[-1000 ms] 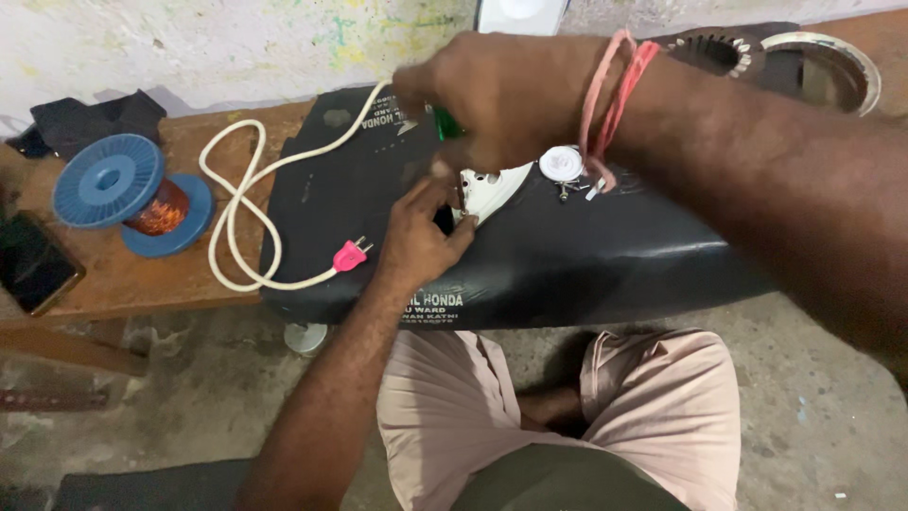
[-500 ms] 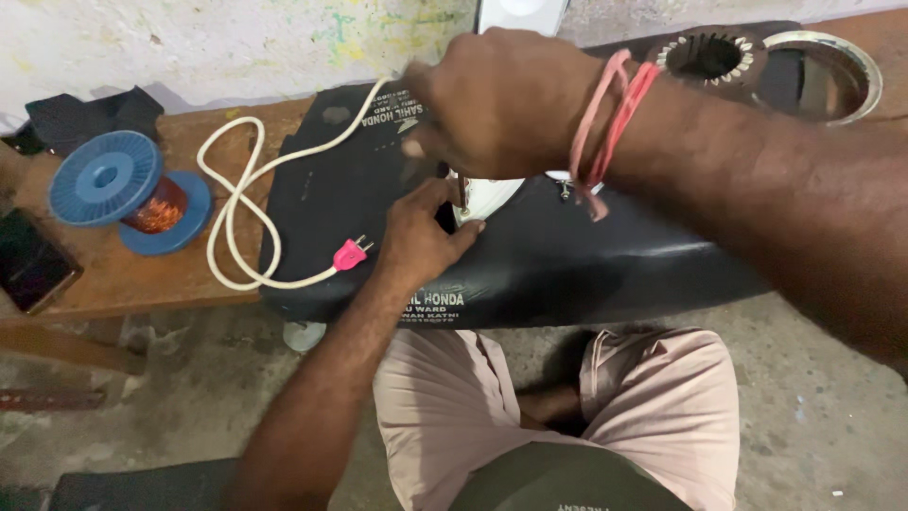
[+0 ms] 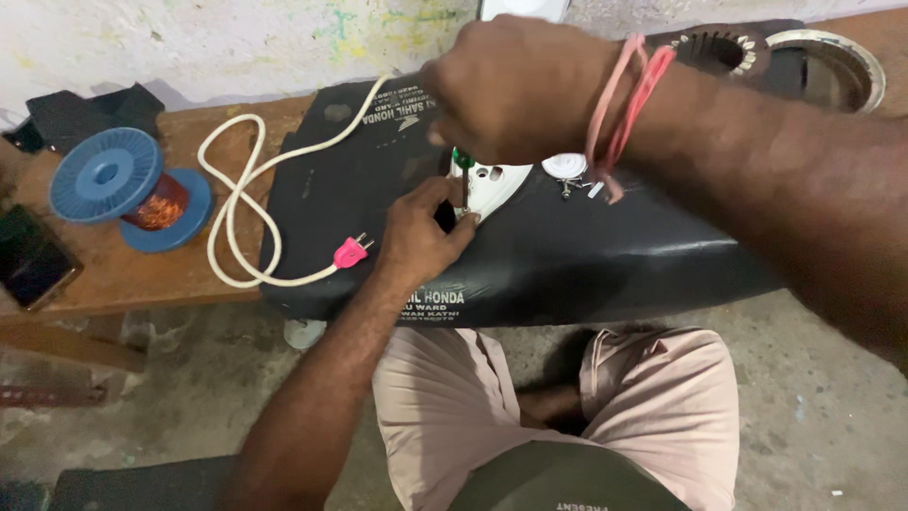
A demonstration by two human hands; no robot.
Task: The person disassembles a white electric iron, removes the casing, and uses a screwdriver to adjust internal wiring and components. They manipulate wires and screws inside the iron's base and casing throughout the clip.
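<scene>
Right hand [image 3: 515,90] closed around green-handled screwdriver [image 3: 462,175], tip down on white iron body [image 3: 497,185]. Left hand [image 3: 421,237] fingers pinch iron's near edge, steadying it on black seat cover [image 3: 615,255].

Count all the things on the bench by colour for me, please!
Blue: 1, the wire spool.
White or cream: 3, the cord, the appliance part under the hands, the small round piece.
Pink: 1, the plug.
Black: 3, the seat cover, the phone, the dark cloth.
Green: 1, the screwdriver.
Total: 9
</scene>
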